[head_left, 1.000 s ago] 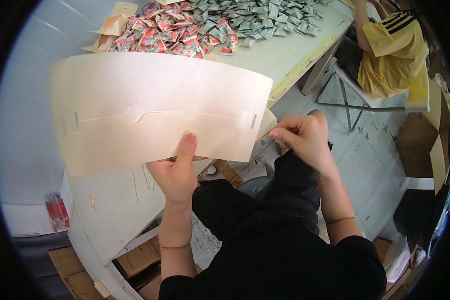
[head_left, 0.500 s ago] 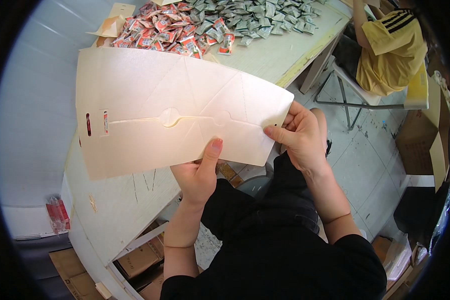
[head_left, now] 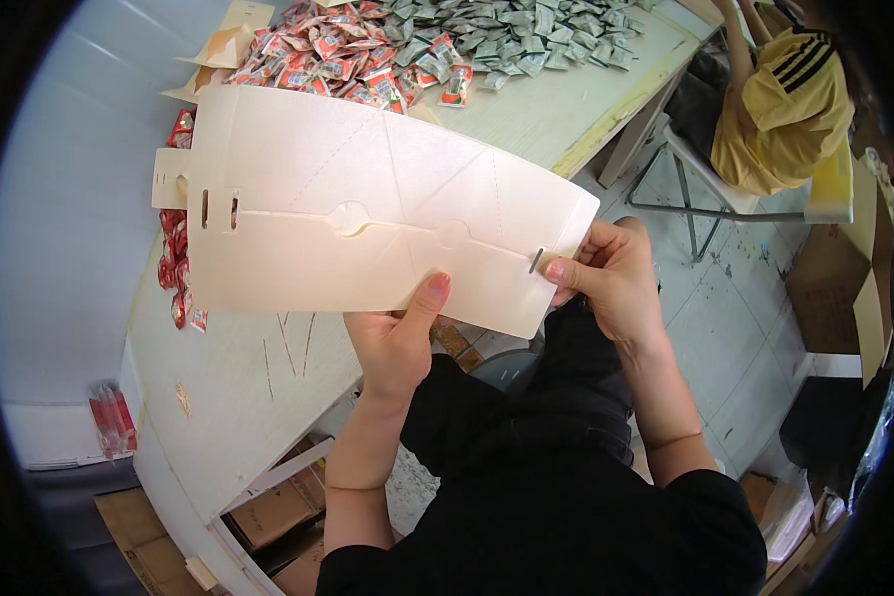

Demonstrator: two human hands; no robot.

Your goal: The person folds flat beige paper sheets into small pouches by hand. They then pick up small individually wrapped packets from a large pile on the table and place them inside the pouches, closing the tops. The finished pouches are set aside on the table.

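Observation:
A flat cream cardboard box blank (head_left: 298, 164), with crease lines, slots and a curved cut through its middle, is held up above my lap and the table edge. My left hand (head_left: 397, 333) grips its lower edge, thumb on top and fingers hidden beneath. At the right end my right hand (head_left: 611, 278) pinches the card near its corner, the thumb beside a dark slot. Behind the blank lies a heap of small red-and-white packets (head_left: 348, 60). Grey-green packets (head_left: 526, 40) are piled beside them.
The white table (head_left: 219, 397) runs along the left and far side. Red packets (head_left: 176, 258) and a folded cream card piece (head_left: 171, 179) lie at its left. A person in yellow (head_left: 785, 109) sits at the far right, near an open cardboard box (head_left: 834, 258). More boxes (head_left: 278, 512) lie under the table.
The blank has shifted slightly right, uncovering red packets at the left. Its right-end slot now shows as a longer dark line next to my right thumb. Both hands keep their hold.

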